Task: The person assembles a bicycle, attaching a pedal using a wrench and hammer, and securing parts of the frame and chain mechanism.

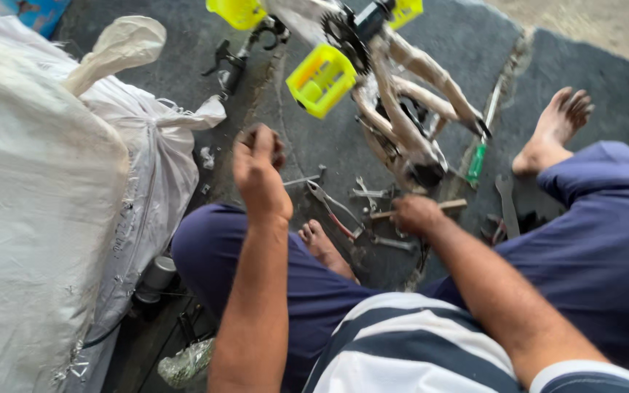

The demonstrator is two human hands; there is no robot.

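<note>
While two hands (260,171) (415,213) reach, two yellow pedals (321,78), one pliers (336,209)

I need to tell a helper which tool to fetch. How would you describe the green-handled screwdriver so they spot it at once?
Start at the pale bike frame with yellow pedals lying on the dark mat. Along its right side, toward the bare foot, lies the screwdriver. It is the only tool there with a bright green handle.

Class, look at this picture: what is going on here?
A person sits on the floor beside a bicycle frame with yellow pedals. The right hand grips a wooden-handled tool among pliers and wrenches. The left hand is raised, closed on something dark, unclear what.
</note>
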